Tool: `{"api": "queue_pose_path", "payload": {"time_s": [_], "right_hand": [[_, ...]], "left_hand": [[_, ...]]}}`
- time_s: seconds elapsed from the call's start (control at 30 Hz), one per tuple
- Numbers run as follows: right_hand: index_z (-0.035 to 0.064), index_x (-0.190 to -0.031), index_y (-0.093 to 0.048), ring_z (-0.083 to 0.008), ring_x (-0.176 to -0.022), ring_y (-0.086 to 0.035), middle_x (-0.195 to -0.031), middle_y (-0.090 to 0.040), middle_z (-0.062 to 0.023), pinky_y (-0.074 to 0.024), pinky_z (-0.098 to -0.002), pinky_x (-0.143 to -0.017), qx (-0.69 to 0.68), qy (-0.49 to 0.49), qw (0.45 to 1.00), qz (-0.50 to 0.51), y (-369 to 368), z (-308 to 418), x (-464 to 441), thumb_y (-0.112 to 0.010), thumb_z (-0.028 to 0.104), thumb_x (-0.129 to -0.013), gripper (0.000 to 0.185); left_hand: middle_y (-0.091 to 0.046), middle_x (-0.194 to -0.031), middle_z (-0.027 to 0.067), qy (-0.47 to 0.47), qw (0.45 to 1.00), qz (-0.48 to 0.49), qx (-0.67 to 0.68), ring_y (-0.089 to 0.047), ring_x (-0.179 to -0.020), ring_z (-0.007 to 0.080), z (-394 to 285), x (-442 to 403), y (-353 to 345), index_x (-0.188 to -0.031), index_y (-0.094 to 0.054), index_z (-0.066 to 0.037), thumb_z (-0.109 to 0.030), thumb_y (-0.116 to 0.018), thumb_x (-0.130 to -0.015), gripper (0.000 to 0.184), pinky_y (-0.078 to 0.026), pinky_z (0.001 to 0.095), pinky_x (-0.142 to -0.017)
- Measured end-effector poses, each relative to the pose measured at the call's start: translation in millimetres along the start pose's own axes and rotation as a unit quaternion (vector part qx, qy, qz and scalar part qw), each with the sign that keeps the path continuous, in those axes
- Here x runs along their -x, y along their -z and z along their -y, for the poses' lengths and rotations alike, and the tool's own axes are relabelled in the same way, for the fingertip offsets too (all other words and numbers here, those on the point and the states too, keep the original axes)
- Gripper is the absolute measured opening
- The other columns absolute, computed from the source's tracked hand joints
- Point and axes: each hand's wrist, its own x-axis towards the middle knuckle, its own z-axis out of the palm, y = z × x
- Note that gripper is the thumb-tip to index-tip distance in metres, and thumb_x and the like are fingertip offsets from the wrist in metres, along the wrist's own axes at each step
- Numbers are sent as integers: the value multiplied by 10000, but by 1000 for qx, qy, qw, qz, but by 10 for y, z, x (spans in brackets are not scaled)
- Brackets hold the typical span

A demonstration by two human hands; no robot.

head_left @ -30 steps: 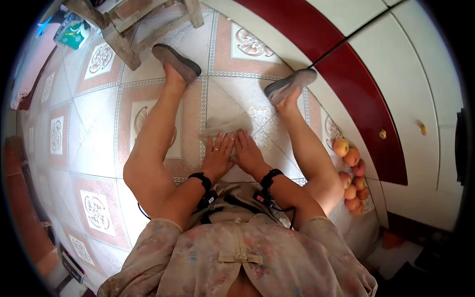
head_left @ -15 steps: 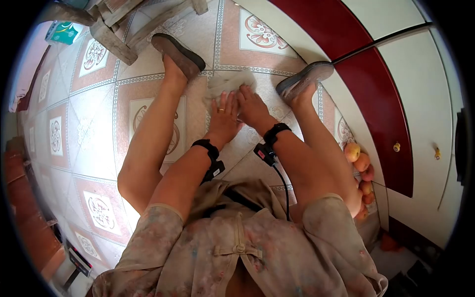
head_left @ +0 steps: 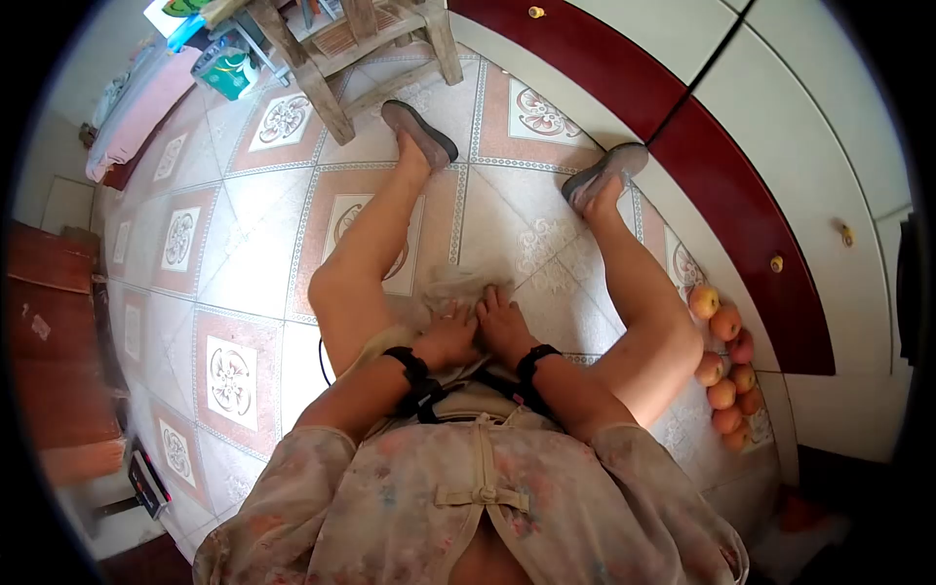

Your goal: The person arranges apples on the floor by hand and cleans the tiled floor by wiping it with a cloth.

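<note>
A pale, crumpled rag [head_left: 466, 280] lies on the tiled floor between my legs, partly hidden under my fingers. My left hand [head_left: 450, 336], with a ring on one finger, presses down on the rag's near side, its fingers bent over it. Beside it, my right hand [head_left: 504, 327] grips the rag too, fingertips pointing forward. The hands almost touch, close in front of my lap. Black straps circle both wrists.
Patterned tiles [head_left: 234, 375] cover the floor. Several apples [head_left: 721, 394] lie by my right knee along a white and red cabinet [head_left: 775, 224]. A wooden stool or chair [head_left: 341, 58] stands past my left foot, with a green bin [head_left: 226, 70] to its left.
Both hands have drawn the rag back across the floor towards my body. The view has also shifted, showing more of the apples and the wooden furniture.
</note>
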Motion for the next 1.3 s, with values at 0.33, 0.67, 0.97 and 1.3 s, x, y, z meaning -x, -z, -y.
{"api": "queue_pose_path", "payload": {"time_s": [0.33,0.67,0.97,1.3], "right_hand": [[1,-1285,-476,-401,-1238,-468,-1416,-397,-240,-484,-476,-934,-87,-28,995,33,48,-50,196,-563,227,-916,441],[9,-1102,-602,-383,-1136,-552,-1204,-561,-223,-516,-442,-894,-157,6,988,-4,179,-162,288,-639,220,-858,325],[30,-1325,-463,-433,-1212,-486,-1307,-493,-265,-433,-523,-991,-251,11,968,5,221,-104,324,-685,347,-818,638],[-37,-1395,-375,-452,-1355,-266,-1465,-298,-268,-224,-582,-1098,-138,13,985,-103,-55,50,-40,-680,381,-819,774]], "left_hand": [[-596,-1290,198,57,968,-183,161,-592,-1179,297,286,2710,1306,-1501,-282,-88,-108,-646,-908,697,-470,356,-985],[-673,-1151,92,-58,971,-208,103,-640,-1081,199,-872,2992,3122,-1461,-393,-104,-149,-570,-975,520,-513,307,-949],[-677,-1075,182,-135,945,-293,53,-657,-962,304,-306,1055,2663,-1339,-534,-94,-348,-550,-949,465,-499,413,-847],[-266,-1566,134,15,984,-178,-8,-276,-1428,329,418,-139,-153,-1487,-334,-101,-316,-569,-918,652,-251,518,-1138]]}}
